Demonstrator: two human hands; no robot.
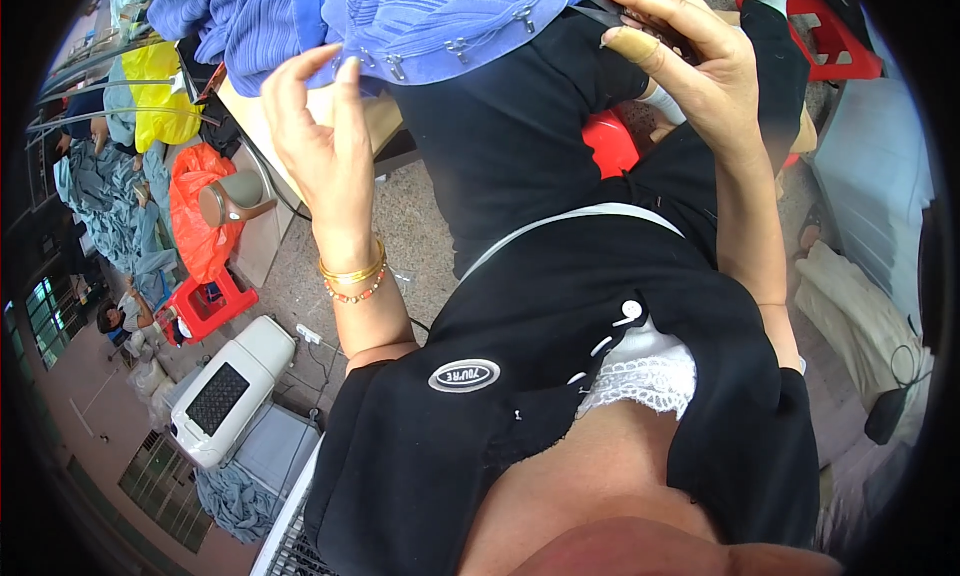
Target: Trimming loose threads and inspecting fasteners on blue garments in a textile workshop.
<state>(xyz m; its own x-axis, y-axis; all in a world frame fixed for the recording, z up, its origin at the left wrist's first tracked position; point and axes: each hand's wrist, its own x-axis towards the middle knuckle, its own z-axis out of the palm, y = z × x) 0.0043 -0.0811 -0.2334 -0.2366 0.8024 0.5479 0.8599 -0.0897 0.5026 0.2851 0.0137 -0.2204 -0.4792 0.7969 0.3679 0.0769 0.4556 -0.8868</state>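
A blue pleated garment (420, 21) lies across my lap and the table's edge, with a smooth band along its near side. Several small metal hooks sit in a row on that band. My left hand (325, 161) pinches the band at its left end, thumb and forefinger close together. In my right hand (695, 61) is a pair of dark thread snips (600, 11), their blades pointing left beside the band's right end. The thumb of that hand has a yellowish covering. Fingers hide part of the snips' handle.
At the left, an orange-red bag (200, 226) and a yellow bag (165, 91) stand near heaped grey-blue cloth (110, 201). A red stool (210, 306) and a white machine (235, 386) are lower left. Another person (130, 316) is farther off. Pale cloth (850, 316) lies at right.
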